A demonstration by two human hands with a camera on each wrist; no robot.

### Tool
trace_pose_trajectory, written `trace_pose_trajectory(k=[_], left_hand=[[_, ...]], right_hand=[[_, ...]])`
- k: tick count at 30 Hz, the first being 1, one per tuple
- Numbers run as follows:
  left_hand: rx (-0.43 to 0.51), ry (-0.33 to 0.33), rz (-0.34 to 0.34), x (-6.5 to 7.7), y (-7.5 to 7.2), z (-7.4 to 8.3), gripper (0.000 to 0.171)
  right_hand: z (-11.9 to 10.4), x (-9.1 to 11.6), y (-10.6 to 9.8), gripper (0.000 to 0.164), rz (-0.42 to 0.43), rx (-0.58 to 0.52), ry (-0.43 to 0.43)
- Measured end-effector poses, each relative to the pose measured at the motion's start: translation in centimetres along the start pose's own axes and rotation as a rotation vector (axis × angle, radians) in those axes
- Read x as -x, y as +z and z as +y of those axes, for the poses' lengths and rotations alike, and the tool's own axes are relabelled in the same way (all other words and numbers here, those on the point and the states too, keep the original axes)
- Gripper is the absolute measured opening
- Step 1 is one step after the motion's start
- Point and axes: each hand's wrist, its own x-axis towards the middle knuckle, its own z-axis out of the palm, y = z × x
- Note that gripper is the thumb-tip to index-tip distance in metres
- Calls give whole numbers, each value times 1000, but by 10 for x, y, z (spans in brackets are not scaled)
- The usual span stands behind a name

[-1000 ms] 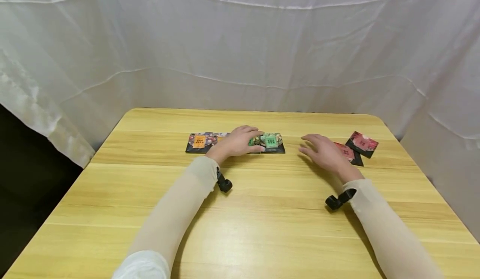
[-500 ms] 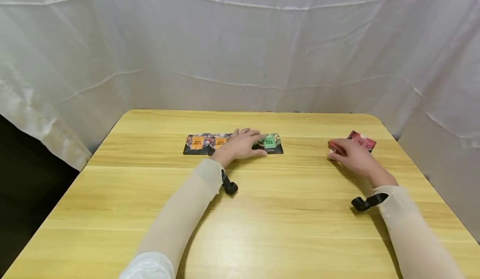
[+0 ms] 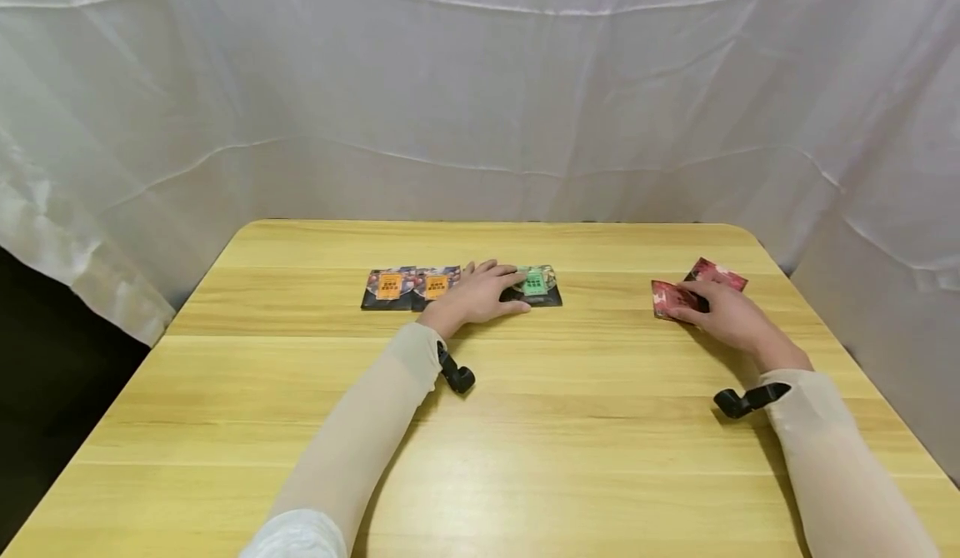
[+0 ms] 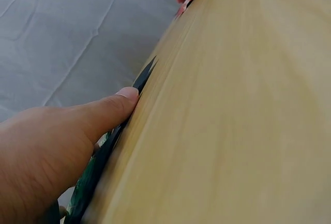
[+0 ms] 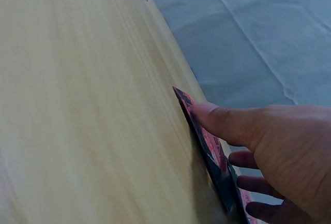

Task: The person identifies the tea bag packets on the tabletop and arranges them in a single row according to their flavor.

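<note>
My left hand (image 3: 482,294) lies over the middle of a row of small flat food packets, its fingers relaxed and spread. A packet with a green label (image 3: 536,281) shows under and beside its fingertips. In the left wrist view the thumb (image 4: 126,93) touches the packet's dark edge. On the right, my right hand (image 3: 723,312) rests on a red packet (image 3: 663,300), its thumb (image 5: 207,111) extended onto the printed face. The other fingers reach over the far side and hide part of it. A second red packet (image 3: 705,270) lies angled behind, partly overlapped.
Two packets with orange labels, a left one (image 3: 388,286) and a right one (image 3: 435,285), lie side by side left of my left hand. The wooden table (image 3: 562,425) has its back edge against a pale hanging curtain (image 3: 480,108). Black wrist cameras sit at both sleeves.
My right hand has moved right from above the table onto the nearer red packet, which now lies turned and slightly further left. My left hand stays over the green packets.
</note>
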Motion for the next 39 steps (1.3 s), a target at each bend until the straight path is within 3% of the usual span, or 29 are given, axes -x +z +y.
trace_pose_trajectory(k=[19, 24, 29, 39], left_hand=[[23, 22, 19, 4, 4, 1, 72], [15, 21, 22, 3, 3, 0, 71], [15, 21, 16, 3, 4, 2, 71], [25, 13, 21, 4, 4, 0, 70]], right_hand=[[-12, -1, 6, 75, -54, 21, 0], [-19, -6, 10, 74, -20, 70, -36], [-26, -9, 9, 62, -8, 64, -123], [-16, -8, 7, 61, -39, 26, -99]])
